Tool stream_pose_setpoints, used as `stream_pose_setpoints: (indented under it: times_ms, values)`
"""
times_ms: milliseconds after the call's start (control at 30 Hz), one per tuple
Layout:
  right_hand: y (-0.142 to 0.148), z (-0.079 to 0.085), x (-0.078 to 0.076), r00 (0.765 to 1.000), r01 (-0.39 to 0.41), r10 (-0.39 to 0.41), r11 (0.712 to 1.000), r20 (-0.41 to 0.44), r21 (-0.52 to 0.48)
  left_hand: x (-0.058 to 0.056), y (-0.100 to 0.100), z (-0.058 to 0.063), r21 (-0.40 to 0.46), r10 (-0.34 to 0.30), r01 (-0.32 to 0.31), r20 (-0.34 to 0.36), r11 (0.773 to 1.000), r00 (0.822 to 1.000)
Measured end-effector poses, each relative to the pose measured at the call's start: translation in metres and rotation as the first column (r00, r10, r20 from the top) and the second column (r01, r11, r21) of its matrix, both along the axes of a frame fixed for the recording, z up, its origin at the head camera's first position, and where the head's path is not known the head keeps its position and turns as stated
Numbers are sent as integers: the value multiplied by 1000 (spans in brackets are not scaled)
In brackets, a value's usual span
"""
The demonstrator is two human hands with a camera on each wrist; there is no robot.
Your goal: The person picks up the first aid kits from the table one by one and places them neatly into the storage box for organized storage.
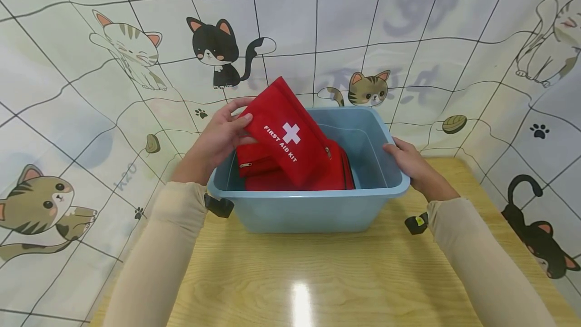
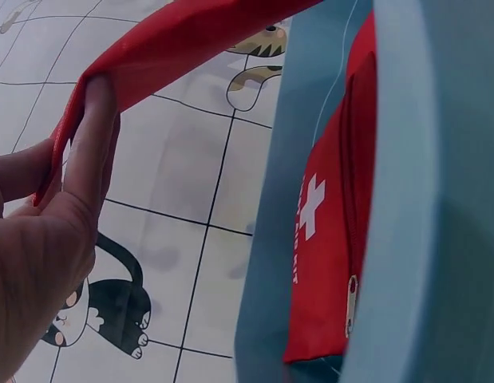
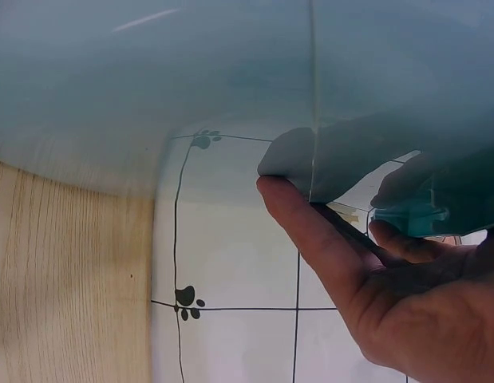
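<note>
My left hand (image 1: 222, 132) pinches a red first aid pouch (image 1: 283, 127) by its left edge, thumb on the printed face and fingers behind. The pouch is tilted above a light blue plastic bin (image 1: 308, 211), its lower corner overlapping other red pouches (image 1: 339, 168) inside. One pouch (image 2: 320, 263) with a white cross and a zipper lies against the bin wall in the left wrist view. At the bin's right end, my right hand (image 1: 410, 165) holds the rim, thumb over the top. In the right wrist view its fingers (image 3: 310, 231) reach up along the outside.
The bin stands on a wood-grain table (image 1: 363, 276), near its back edge. Behind and at both sides hangs a white cloth (image 1: 290, 29) with a grid and cartoon cats. Dark wrist cameras (image 1: 219, 206) sit below both cuffs, the left one close to the bin's rim.
</note>
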State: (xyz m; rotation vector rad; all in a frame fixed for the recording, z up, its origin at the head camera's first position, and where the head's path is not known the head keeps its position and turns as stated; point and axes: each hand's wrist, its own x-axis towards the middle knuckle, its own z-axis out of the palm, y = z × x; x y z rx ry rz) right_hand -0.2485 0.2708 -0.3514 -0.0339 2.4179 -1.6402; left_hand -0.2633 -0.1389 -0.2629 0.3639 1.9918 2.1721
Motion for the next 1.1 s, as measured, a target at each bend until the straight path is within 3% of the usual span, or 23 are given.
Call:
stream_pose_setpoints:
  times_ms: [200,400,533,667,767,933,1000,1100]
  values:
    - [1,-1,0,1000,-5,4,1000,-10,-4,-1,7,-8,-24,-14,15,41,1000,999]
    - [2,-2,0,1000,-1,1,1000,-7,-5,-3,5,-18,-81,-67,75,92,994,994]
    - [2,-1,0,1000,-4,4,1000,-3,0,-4,-1,-24,-182,-35,55,114,982,993]
    - [1,-1,0,1000,-7,7,1000,-7,5,-6,-11,-29,-317,23,15,116,948,993]
    - [1,-1,1,1000,-7,7,1000,-11,2,-7,-19,-31,-416,67,-32,72,909,995]
    - [1,-1,0,1000,-8,8,1000,-14,4,-6,-30,-32,-536,96,-126,-84,835,992]
    - [1,-1,0,1000,-6,6,1000,-14,6,-4,-32,-31,-537,99,-152,-127,829,987]
    - [1,-2,0,1000,-2,2,1000,-11,7,-2,-35,-30,-499,134,-194,-155,844,979]
